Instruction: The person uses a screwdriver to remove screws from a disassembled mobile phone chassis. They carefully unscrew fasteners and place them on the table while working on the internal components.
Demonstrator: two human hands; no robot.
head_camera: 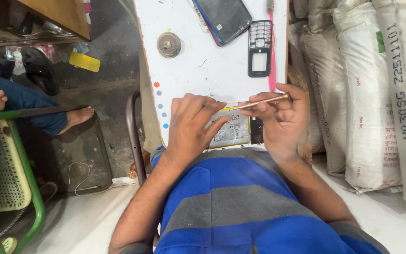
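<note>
A person in a blue and grey striped shirt [240, 202] sits at a white worktop [198, 70]. Both hands are at the near edge of the worktop, over an opened phone [233, 131] that lies flat there with its back off.

The left hand [191, 124] lies flat on the opened phone and presses it down. Its fingers are spread a little and curl around nothing. The fingertips touch the silver battery [235, 129] that sits inside the phone. A thin yellow strip shows along the far edge of the battery.

The right hand [280, 117] has its grip closed around a thin metal tool [261, 101]. The thumb and fingers pinch it tight. The tool lies almost level, and its tip points to the left and reaches the far edge of the battery, just beside the left fingertips.

Further up the worktop, near the right edge, lies a black keypad phone cover [260, 47] with an empty screen window. A pink stick [272, 61] lies along the right edge beside it. At the far edge lies a dark phone [222, 19] with a blue rim. To its left sits a round metal weight [168, 44]. Small coloured dots [160, 101] run down the left edge.

White sacks [367, 84] are stacked to the right of the worktop; they are closed, so what is in them cannot be seen. On the left, another person's bare feet [78, 117] rest near a green chair [19, 188].
</note>
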